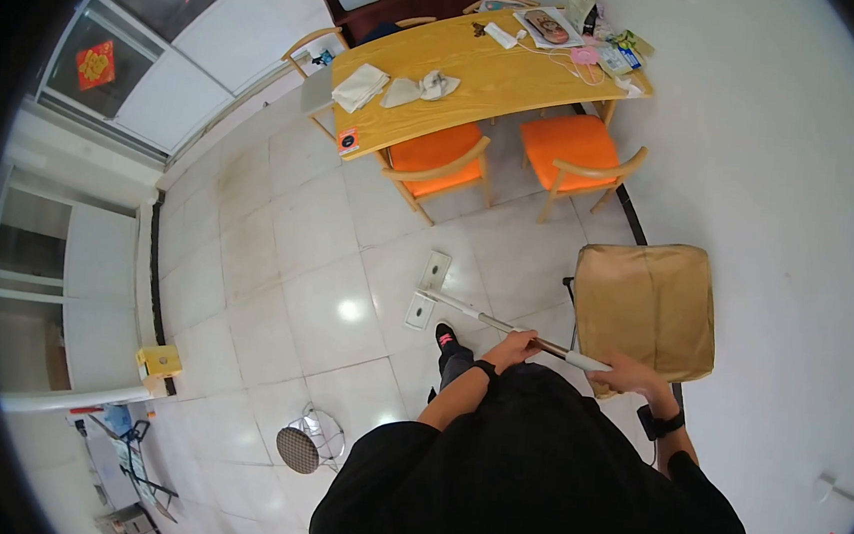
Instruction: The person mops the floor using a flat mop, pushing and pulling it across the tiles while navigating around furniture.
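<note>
A flat mop [464,307] slants across the floor in front of me. Its pale rectangular head [436,271] lies flat on the tiles, just ahead of my black shoe [446,337]. My left hand [512,351] is wrapped round the middle of the pole. Around the light-coloured grip at the pole's upper end, my right hand [629,374] is closed. Both wrists wear black bands. To the right of the pole stands a boxy thing under a brown cover [645,306].
Ahead is a wooden table [502,82] with cloths [421,90] and small items on it. Two orange chairs [435,162] stand at its near side. A round stool [298,450] is at the lower left, a yellow box [159,362] by the left wall, and a folding frame [138,455] beyond.
</note>
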Demonstrator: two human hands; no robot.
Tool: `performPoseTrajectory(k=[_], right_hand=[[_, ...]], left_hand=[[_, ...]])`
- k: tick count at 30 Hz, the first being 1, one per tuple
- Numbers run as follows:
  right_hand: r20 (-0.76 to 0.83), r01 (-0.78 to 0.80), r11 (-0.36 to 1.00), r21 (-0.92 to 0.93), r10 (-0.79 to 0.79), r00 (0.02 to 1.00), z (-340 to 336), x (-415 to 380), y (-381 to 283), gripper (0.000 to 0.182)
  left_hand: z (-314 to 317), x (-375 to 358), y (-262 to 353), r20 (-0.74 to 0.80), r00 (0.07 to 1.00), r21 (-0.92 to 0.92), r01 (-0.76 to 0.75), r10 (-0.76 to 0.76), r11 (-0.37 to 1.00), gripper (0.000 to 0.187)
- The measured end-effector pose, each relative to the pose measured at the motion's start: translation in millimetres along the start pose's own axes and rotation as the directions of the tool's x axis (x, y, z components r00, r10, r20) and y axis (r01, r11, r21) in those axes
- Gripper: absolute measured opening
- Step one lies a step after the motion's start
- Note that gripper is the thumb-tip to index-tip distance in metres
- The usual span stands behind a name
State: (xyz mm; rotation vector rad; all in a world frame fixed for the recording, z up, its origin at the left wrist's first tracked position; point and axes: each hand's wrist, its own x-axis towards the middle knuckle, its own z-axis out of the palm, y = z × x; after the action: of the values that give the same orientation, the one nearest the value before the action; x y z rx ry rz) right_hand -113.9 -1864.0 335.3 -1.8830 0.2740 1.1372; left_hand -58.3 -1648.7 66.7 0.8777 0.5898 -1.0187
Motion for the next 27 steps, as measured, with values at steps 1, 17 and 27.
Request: performPoseTrajectory(k=[1,17,27], right_hand=[[0.002,-0.011,1.000,-0.007,0.011,1.000,-3.4,-9.2,1.0,0.030],[-0.089,0.123,0.964,-0.236,-0.148,0.985,32.1,61.7,-2.9,0.032],[0.045,0.422,0.772,-0.475,-0.458,0.888,116.2,186.4,-88.2,0.035]], left_hand=[[9.2,-3.0,-1.1,0.015,1.000,0.006,0.024,-0.024,1.000,0.017],[-61.0,-21.8,21.8,0.433,0.750,0.871,-0.491,0.499,-0.017,0.021],[-215.5,-43.1,87.9,0.209,0.757,0.924,-0.360,0.618,0.128,0.021]])
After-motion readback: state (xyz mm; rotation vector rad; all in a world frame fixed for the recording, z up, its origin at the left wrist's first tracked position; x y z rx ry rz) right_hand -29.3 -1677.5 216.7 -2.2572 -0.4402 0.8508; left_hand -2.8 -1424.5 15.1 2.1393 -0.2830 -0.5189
